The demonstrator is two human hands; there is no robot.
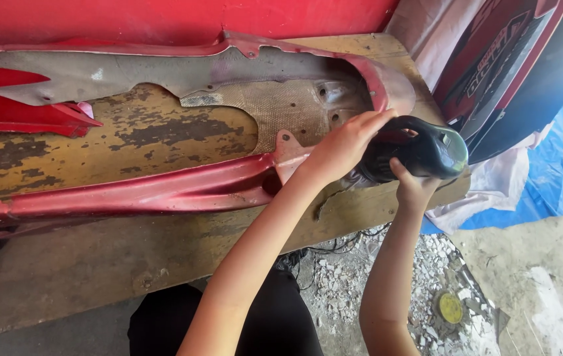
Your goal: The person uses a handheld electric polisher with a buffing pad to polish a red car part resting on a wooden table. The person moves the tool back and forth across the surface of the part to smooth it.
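Right at the far right end of the worn wooden tabletop (162, 142), both hands are on a black handheld power sander (420, 151). The left hand (344, 145) lies over the tool's near-left side with fingers stretched flat along its top, pressing rather than wrapping, so its grip is loose and open against the housing. The right hand (413, 188) comes up from below, at the tabletop's front edge, and its fingers curl around the sander's underside and rear, a closed grip on the tool. The sander sits against the rounded end of a long red bodywork panel (162, 188), a motorcycle tail fairing turned inside up, which runs along the tabletop from the left edge to the right end. Its inner face shows grey, dull material and a patch of woven mesh (288, 105) near the tool, with several small mounting holes just beyond the left hand's fingertips. A second red panel piece (17, 109) lies at the far left of the tabletop, touching the big panel's upper arm. Past the right edge, a dark and red fairing (512, 66) leans upright over pale cloth (492, 184) and a blue tarp (552, 178). Below the front edge, the ground carries grey gravel (413, 283), tangled black cable (341, 247), and a round yellow disc (451, 307).
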